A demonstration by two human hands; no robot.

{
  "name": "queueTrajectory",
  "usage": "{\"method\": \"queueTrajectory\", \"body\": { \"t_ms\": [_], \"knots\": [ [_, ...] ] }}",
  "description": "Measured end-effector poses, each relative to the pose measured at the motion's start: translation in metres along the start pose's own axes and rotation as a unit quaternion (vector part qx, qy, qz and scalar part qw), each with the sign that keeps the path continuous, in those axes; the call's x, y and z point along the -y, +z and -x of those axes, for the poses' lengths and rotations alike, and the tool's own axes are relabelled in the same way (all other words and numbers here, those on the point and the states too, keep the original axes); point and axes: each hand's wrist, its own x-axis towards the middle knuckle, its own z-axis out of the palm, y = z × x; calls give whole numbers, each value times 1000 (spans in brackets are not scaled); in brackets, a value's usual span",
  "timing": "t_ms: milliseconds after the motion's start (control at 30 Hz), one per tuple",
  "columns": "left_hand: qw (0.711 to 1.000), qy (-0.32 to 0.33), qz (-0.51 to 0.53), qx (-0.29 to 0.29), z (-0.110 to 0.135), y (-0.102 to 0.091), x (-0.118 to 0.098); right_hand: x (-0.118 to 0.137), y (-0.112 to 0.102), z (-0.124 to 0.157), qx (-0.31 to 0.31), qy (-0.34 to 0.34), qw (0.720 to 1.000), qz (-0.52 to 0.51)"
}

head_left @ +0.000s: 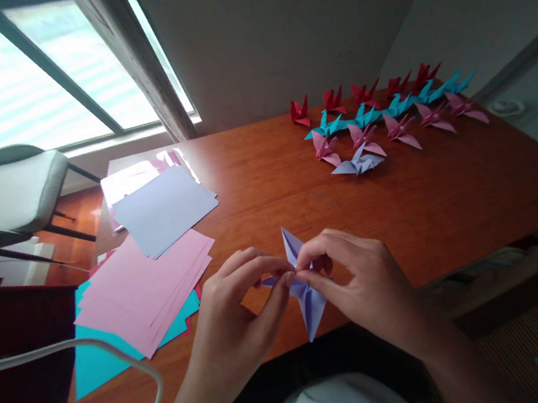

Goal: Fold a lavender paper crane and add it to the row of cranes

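Observation:
A lavender origami crane (309, 303) is held over the table's near edge, its two wings pointing away from me and toward me. My left hand (242, 293) pinches it from the left with thumb and forefinger. From the right, my right hand (348, 260) pinches it too, and the fingertips of both hands meet at its middle. A pointed end of the crane shows beneath my left fingers. The fingers cover its centre, so the folds there are hidden.
Folded cranes stand in rows at the back right: red (333, 101), turquoise (365, 117), pink (400, 129) and one lavender crane (358, 162). Lavender sheets (166, 210), pink sheets (145, 290) and turquoise sheets (104, 364) lie at left. A white cable (82, 342) crosses the lower left.

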Motion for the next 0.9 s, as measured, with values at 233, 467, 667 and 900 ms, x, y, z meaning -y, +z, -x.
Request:
{"method": "queueTrajectory", "body": {
  "t_ms": [233, 467, 667, 900],
  "knots": [
    [999, 22, -22, -12, -1, -1, -1, -1, 0, 1, 7, -5, 1000, -13],
    [999, 25, -18, -31, 0, 0, 0, -3, -2, 1, 12, 30, 999, -20],
    [1000, 13, -26, -6, 0, -2, -2, -3, -1, 0, 7, 29, 999, -16],
    [997, 23, -71, 3, -2, 0, 2, -3, -1, 3, 10, 14, 1000, 3]
  ]
}}
